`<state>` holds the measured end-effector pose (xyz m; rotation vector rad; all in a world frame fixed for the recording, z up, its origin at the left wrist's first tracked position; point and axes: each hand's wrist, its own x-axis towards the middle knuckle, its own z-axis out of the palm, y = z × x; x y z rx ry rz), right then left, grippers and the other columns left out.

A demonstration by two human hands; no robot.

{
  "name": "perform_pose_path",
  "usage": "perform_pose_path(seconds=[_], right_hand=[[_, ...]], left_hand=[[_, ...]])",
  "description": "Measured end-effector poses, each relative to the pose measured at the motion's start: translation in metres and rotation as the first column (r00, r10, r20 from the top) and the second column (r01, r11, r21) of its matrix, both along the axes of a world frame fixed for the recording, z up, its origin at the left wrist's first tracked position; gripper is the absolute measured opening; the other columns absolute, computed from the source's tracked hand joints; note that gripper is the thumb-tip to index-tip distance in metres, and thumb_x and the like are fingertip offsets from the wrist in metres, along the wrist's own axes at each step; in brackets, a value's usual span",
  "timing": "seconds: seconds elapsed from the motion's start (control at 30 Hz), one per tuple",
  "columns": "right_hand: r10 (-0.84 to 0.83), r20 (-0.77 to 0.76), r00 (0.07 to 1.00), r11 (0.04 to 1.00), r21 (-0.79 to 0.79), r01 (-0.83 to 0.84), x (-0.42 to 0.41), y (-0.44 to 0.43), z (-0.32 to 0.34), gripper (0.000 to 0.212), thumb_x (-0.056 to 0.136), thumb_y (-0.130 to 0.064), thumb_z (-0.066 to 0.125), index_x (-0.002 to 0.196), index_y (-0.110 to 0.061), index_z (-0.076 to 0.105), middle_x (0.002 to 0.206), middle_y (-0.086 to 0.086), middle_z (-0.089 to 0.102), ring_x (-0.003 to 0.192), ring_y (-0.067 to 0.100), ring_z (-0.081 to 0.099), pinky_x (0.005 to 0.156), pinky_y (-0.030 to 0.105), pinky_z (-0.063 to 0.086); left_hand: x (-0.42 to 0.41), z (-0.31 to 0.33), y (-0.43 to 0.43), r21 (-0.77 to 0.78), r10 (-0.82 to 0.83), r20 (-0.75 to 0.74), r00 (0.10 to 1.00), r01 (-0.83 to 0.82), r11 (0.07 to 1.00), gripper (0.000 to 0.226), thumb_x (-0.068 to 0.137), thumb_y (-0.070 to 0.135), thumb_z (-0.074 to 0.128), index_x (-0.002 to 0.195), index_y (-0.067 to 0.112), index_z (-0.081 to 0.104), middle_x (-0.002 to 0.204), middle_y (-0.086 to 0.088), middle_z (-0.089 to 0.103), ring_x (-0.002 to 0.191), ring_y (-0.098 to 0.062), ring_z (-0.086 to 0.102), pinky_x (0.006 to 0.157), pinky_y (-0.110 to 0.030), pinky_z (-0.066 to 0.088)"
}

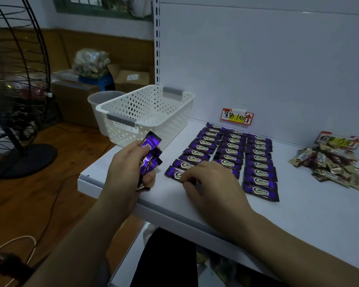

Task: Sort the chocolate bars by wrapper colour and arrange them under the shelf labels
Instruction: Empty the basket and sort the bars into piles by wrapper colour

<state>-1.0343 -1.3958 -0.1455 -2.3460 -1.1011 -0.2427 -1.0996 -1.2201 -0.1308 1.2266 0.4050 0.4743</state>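
As the shelf stands: three columns of purple bars (232, 151) lie flat under the purple label (236, 117); the sorting by colour looks done
Left to do: a gold-brown pile (330, 166) sits loose below the brown label (338, 141), not yet laid in rows; a few purple ones are in hand, yet to be placed; the basket (145, 112) shows no bars inside, as far as its walls allow
Left hand (131, 168): at the shelf's left edge; fingers and thumb wrapped round a small bunch of held bars (150, 157), their crimped ends sticking up
Right hand (214, 183): palm down at the near end of the left column; curled fingers cover the right end of the front bar (175, 172), which lies on the shelf (298, 206); whether they pinch it or only press it cannot be told
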Motion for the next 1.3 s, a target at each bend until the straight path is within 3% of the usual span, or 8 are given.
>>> perform_pose_path(seconds=[0.33, 0.4, 0.57, 0.63, 0.77, 0.9, 1.1, 1.3], right_hand=[[-0.033, 0.029, 0.999, 0.999, 0.016, 0.032, 0.0, 0.001, -0.003, 0.013, 0.096, -0.028, 0.059, 0.101, -0.03, 0.07, 0.097, -0.014, 0.061, 0.096, 0.011, 0.052, 0.083, 0.035, 0.048], [-0.043, 0.046, 0.998, 0.985, 0.167, 0.035, -0.001, -0.002, 0.003, 0.01, 0.094, -0.026, 0.063, 0.099, -0.028, 0.071, 0.093, -0.015, 0.064, 0.089, 0.006, 0.056, 0.079, 0.03, 0.049], [0.283, -0.433, 0.856, 0.799, 0.6, 0.04, -0.006, -0.01, 0.037, 0.018, 0.095, -0.017, 0.068, 0.112, -0.023, 0.069, 0.082, -0.002, 0.067, 0.07, 0.027, 0.063, 0.06, 0.028, 0.051], [0.3, -0.432, 0.85, 0.8, 0.6, 0.022, -0.005, -0.015, 0.043, 0.022, 0.092, -0.005, 0.069, 0.11, -0.018, 0.071, 0.076, 0.008, 0.061, 0.063, 0.032, 0.061, 0.056, 0.031, 0.05], [0.251, -0.504, 0.826, 0.768, 0.624, 0.147, 0.003, -0.036, 0.043, 0.02, 0.092, 0.002, 0.066, 0.105, -0.01, 0.074, 0.061, -0.007, 0.06, 0.053, 0.01, 0.059, 0.053, 0.021, 0.046], [0.241, -0.526, 0.815, 0.738, 0.645, 0.198, 0.004, -0.054, 0.04, 0.018, 0.092, 0.006, 0.065, 0.1, -0.008, 0.073, 0.066, 0.009, 0.059, 0.056, 0.013, 0.062, 0.055, 0.019, 0.048], [0.077, -0.296, 0.952, 0.871, 0.484, 0.08, 0.0, -0.088, 0.023, 0.027, 0.08, 0.004, 0.079, 0.087, -0.022, 0.078, 0.09, -0.004, 0.074, 0.086, 0.015, 0.072, 0.079, 0.027, 0.056], [-0.053, -0.05, 0.997, 0.985, 0.16, 0.06, -0.01, -0.096, 0.006, 0.016, 0.076, -0.02, 0.085, 0.088, -0.029, 0.077, 0.093, -0.017, 0.07, 0.087, 0.002, 0.066, 0.079, 0.017, 0.052]], left_hand=[[-0.001, 0.0, -0.003, 0.058, -0.019, 0.016, 1.0, 0.018, 0.998, 0.01, 0.103, 0.01, 0.045, 0.097, 0.008, 0.053, 0.054, -0.003, 0.046, 0.043, -0.016, 0.032, 0.048, -0.027, 0.028], [-0.003, 0.002, -0.006, 0.11, -0.03, 0.011, 0.999, 0.029, 0.994, 0.008, 0.102, 0.009, 0.048, 0.096, 0.008, 0.052, 0.058, -0.008, 0.048, 0.043, -0.016, 0.034, 0.048, -0.028, 0.028], [-0.01, 0.01, -0.024, 0.343, -0.257, 0.03, 0.966, 0.232, 0.91, 0.005, 0.1, 0.006, 0.053, 0.101, 0.001, 0.053, 0.056, -0.004, 0.055, 0.043, -0.015, 0.038, 0.041, -0.026, 0.034], [-0.011, 0.015, -0.034, 0.393, -0.341, 0.039, 0.939, 0.299, 0.87, 0.006, 0.1, 0.003, 0.052, 0.103, -0.001, 0.054, 0.055, -0.002, 0.054, 0.043, -0.016, 0.038, 0.041, -0.025, 0.034], [-0.007, 0.017, -0.038, 0.316, -0.287, 0.022, 0.958, 0.266, 0.911, 0.017, 0.1, -0.009, 0.04, 0.108, 0.003, 0.046, 0.064, -0.017, 0.053, 0.043, -0.017, 0.033, 0.041, -0.026, 0.03], [0.005, 0.006, -0.037, 0.23, -0.229, -0.016, 0.973, 0.226, 0.946, 0.017, 0.102, -0.007, 0.038, 0.107, 0.007, 0.047, 0.051, -0.005, 0.041, 0.041, -0.017, 0.032, 0.046, -0.029, 0.029], [0.013, 0.006, -0.039, 0.19, -0.159, 0.075, 0.984, 0.142, 0.971, 0.004, 0.101, 0.009, 0.055, 0.105, 0.007, 0.055, 0.056, 0.001, 0.049, 0.044, -0.014, 0.035, 0.043, -0.027, 0.033], [0.024, -0.001, -0.036, 0.28, -0.124, 0.124, 0.984, 0.085, 0.956, 0.003, 0.102, 0.009, 0.055, 0.099, 0.011, 0.056, 0.058, 0.005, 0.051, 0.045, -0.014, 0.037, 0.045, -0.026, 0.033]])
